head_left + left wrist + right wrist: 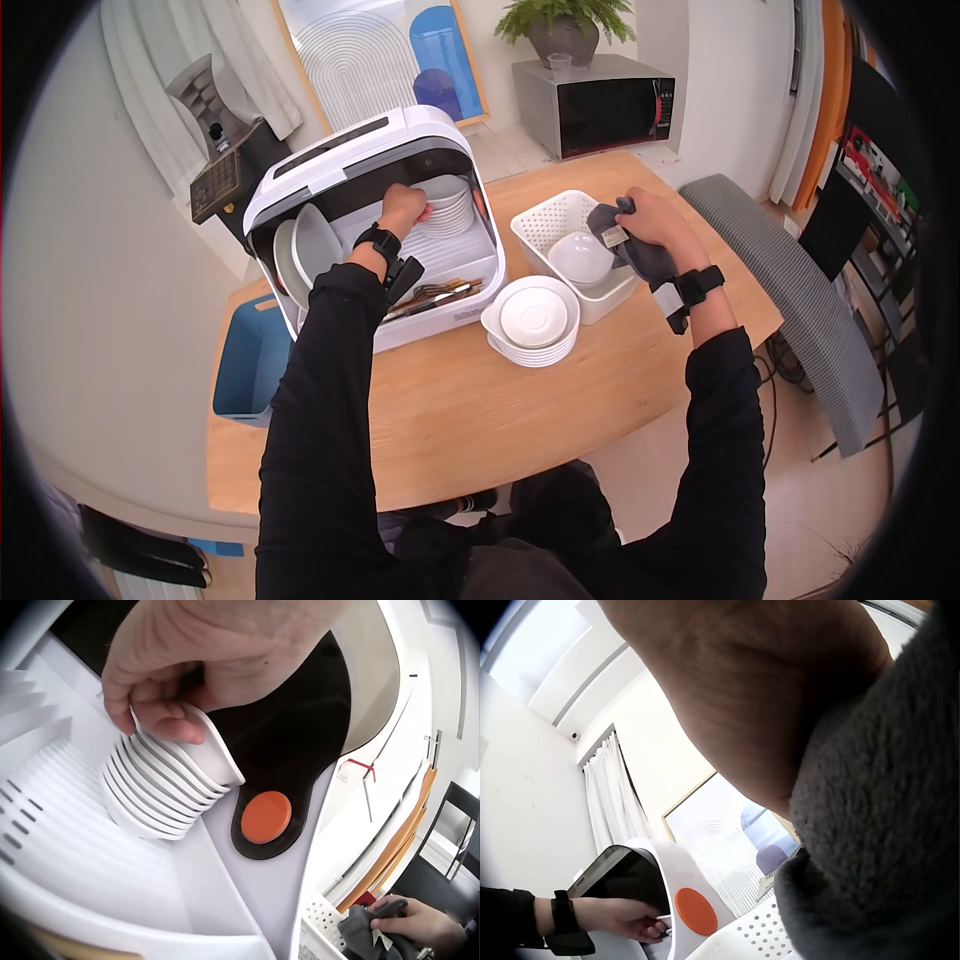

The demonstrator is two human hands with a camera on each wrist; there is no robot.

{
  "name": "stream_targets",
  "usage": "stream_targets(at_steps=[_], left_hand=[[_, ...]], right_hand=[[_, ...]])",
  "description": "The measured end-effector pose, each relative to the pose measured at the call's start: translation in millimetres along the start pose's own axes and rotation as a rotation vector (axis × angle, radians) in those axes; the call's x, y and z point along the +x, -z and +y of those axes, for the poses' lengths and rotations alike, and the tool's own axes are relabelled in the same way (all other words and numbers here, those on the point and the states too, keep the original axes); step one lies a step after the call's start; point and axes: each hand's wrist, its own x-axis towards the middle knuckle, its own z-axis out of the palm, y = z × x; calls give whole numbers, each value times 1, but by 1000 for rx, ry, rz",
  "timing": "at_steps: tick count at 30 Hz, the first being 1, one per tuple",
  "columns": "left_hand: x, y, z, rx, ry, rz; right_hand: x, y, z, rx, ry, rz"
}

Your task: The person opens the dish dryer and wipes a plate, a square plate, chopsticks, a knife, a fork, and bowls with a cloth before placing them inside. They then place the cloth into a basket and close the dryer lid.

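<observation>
Inside the open white dish cabinet (445, 318), my left hand (402, 208) pinches the rim of the top dish in a stack of small white dishes (448, 215). The left wrist view shows the thumb and fingers of the left hand (217, 652) on that rim, the stacked dishes (142, 787) tilted below. My right hand (655, 218) grips a dark grey cloth (640, 255) over the white perforated basket (548, 222), which holds a white bowl (581, 258). In the right wrist view the grey cloth (885, 817) covers much of the right side.
A stack of white bowls (532, 318) stands on the wooden table (470, 420) in front of the basket. Plates (316, 245) and cutlery (432, 297) are in the cabinet. A blue bin (250, 360) stands at the left, a microwave (600, 110) at the back.
</observation>
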Motion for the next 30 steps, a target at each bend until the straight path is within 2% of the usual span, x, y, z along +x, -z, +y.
stream_targets(at_steps=[5,8,17,20,23,26,29,30], left_hand=[[-2,-3,-5,63,-53,36],[0,-2,-10,137,-44,11],[-7,-7,-13,52,39,-5],[-14,-5,-8,133,27,29],[-7,-12,-29,398,-442,387],[-71,-9,19,449,-393,96],[-97,-31,44,490,-446,-127],[-100,-42,49,526,-479,-151]], right_hand=[[-3,-2,0,19,-1,21],[-4,-3,-1,12,-12,47],[-7,-6,1,-17,-8,48],[-8,-5,-1,-17,-13,36],[-8,-5,0,-8,-19,37],[-7,-5,1,5,-24,32],[-4,-7,4,23,-12,18],[-5,-7,5,24,-1,20]])
